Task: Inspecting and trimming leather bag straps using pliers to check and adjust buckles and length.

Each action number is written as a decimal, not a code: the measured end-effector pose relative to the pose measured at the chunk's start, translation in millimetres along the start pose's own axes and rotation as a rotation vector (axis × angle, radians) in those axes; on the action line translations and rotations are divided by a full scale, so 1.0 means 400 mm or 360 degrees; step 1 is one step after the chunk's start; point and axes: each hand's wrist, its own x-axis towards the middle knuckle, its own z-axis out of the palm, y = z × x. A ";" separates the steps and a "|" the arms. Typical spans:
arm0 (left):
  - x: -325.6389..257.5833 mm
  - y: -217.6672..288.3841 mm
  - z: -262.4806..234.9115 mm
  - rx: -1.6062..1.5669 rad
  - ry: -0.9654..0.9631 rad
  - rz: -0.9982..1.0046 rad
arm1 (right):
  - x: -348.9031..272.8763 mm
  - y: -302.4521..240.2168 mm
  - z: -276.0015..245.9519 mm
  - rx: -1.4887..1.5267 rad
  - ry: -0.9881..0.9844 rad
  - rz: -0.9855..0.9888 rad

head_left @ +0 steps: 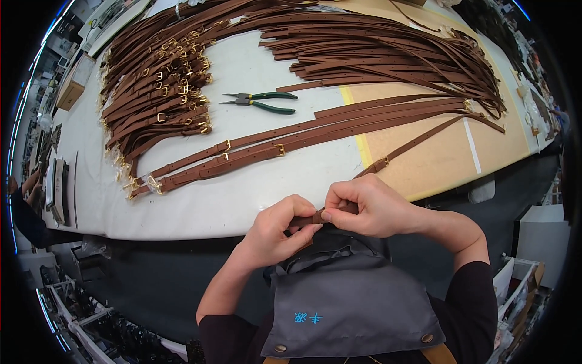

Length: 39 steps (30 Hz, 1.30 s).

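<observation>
White, the broad surface point(182, 218) is topped at far right by a bundle of punched straps point(424, 48), apparently left to be handled, and at far left by a buckled pile point(133, 106), seemingly done. Several straps point(339, 126) are laid nearer. At the near edge a brown strap point(418, 141), judged unfinished, is pinched in the thumb-and-finger grip of left hand point(279, 227) and right hand point(370, 209). Green-handled pliers point(245, 99) are set between the piles.

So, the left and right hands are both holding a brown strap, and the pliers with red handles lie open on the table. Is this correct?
Not quite: in the head view, the handles of the pliers are dark green, not red. Otherwise yes: the left hand and right hand hold a brown strap, and the pliers lie open on the table.
</observation>
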 end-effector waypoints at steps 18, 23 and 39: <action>-0.005 -0.028 0.020 0.0014 0.0079 -0.0029 | 0.009 0.026 0.046 -0.0033 0.0190 -0.0276; -0.007 0.000 -0.012 0.0200 0.0112 -0.0294 | 0.001 0.017 -0.011 -0.0592 0.0229 -0.0369; -0.013 0.003 -0.019 0.0172 0.0208 -0.0372 | 0.029 0.039 0.020 -0.0323 0.0202 -0.0371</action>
